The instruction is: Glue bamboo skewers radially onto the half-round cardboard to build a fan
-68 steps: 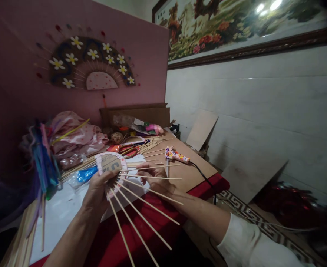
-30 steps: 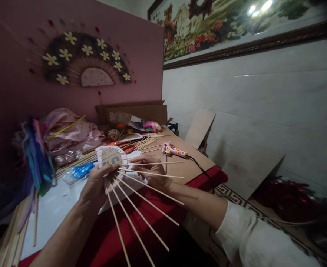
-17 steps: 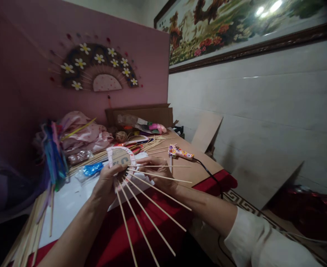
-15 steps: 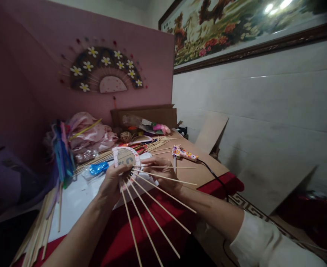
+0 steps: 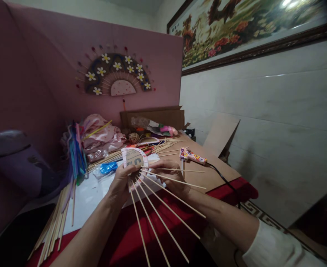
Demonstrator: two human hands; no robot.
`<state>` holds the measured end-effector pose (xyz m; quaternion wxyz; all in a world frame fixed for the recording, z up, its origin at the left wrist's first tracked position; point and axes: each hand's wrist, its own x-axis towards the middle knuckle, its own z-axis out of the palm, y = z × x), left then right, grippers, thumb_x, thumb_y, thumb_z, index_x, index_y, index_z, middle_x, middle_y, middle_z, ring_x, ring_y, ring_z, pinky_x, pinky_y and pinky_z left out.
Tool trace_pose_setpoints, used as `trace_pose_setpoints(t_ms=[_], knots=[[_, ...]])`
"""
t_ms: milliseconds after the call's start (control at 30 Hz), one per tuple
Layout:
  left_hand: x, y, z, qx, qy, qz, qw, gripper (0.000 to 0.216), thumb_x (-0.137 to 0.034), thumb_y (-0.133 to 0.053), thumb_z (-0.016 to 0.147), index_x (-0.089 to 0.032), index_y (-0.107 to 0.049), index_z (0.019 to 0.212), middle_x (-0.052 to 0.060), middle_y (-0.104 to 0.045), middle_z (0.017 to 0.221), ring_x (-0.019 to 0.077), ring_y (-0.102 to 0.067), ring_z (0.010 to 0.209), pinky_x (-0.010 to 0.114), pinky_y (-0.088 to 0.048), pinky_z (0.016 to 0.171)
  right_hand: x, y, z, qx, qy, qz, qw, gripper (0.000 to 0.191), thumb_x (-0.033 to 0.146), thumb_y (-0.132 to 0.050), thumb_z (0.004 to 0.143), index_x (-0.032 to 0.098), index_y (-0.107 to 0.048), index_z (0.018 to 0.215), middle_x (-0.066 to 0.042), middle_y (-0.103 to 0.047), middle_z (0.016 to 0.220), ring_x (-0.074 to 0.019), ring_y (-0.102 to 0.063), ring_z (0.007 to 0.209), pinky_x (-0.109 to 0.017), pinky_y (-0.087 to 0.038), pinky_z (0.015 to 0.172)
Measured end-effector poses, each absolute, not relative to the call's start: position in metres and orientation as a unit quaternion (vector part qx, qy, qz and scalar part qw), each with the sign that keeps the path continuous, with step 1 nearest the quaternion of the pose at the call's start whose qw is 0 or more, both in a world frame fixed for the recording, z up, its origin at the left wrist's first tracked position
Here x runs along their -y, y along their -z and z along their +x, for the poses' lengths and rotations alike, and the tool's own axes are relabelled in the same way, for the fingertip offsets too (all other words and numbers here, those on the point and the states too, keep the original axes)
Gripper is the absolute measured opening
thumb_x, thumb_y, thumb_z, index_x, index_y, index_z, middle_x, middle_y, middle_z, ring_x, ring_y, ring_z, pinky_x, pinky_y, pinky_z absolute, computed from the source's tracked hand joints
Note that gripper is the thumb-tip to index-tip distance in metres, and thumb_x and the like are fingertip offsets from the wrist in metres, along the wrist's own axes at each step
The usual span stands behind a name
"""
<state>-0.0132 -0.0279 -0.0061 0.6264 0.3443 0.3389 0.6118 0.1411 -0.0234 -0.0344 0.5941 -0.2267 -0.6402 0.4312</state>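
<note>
My left hand [image 5: 121, 184] is closed on a round cardboard disc with a pink rim [image 5: 134, 158], held above the table. Several thin bamboo sticks [image 5: 163, 202] fan out from the disc towards me and to the right. My right hand [image 5: 167, 175] sits beside the disc behind the sticks, fingers pinched on the uppermost stick near the disc.
A floral glue gun [image 5: 192, 155] with a black cord lies on the cardboard sheet [image 5: 210, 172]. Loose bamboo sticks [image 5: 53, 226], a blue packet [image 5: 108, 167], pink cloth [image 5: 102, 135], twine and coloured strips crowd the table. A flowered fan [image 5: 116, 74] hangs on the pink wall.
The view has swung left, so everything sits further right in the picture. Both hands keep the same hold on the disc and sticks.
</note>
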Motion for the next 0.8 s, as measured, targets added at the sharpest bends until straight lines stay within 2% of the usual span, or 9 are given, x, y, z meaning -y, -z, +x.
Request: trace_pose_setpoints(t_ms=[133,333,800], knots=[[0.0284,0.0061,-0.0132,-0.336,-0.613,0.337,0.631,0.037,-0.003,-0.064,0.054,-0.01,-0.061,0.09,0.003,-0.065,0.061,0.0128,-0.059,0.048,0.022,-0.05,0.047,0.021,0.0364,0.1421,0.656,-0.423,-0.225,0.584,0.025,0.041,-0.064,0.074,0.019,-0.07,0.083,-0.007,-0.069,0.085,-0.0198,-0.062,0.082,-0.034,-0.049,0.075],[0.0282,0.0068,-0.0137,-0.333,-0.613,0.338,0.631,0.038,-0.004,-0.065,0.054,-0.01,-0.061,0.091,0.003,-0.064,0.062,0.0135,-0.059,0.048,0.023,-0.051,0.047,0.0209,0.0382,0.1394,0.634,-0.44,-0.221,0.597,0.017,0.035,-0.065,0.074,0.02,-0.07,0.083,-0.006,-0.068,0.085,-0.0196,-0.063,0.083,-0.033,-0.049,0.074],[0.0294,0.0044,-0.0132,-0.347,-0.619,0.351,0.611,0.036,-0.005,-0.064,0.054,-0.011,-0.061,0.09,0.002,-0.063,0.061,0.012,-0.057,0.046,0.021,-0.047,0.042,0.0274,0.031,0.1391,0.617,-0.44,-0.227,0.611,0.017,0.034,-0.07,0.068,0.021,-0.07,0.078,-0.005,-0.069,0.082,-0.0191,-0.064,0.078,-0.034,-0.051,0.074]])
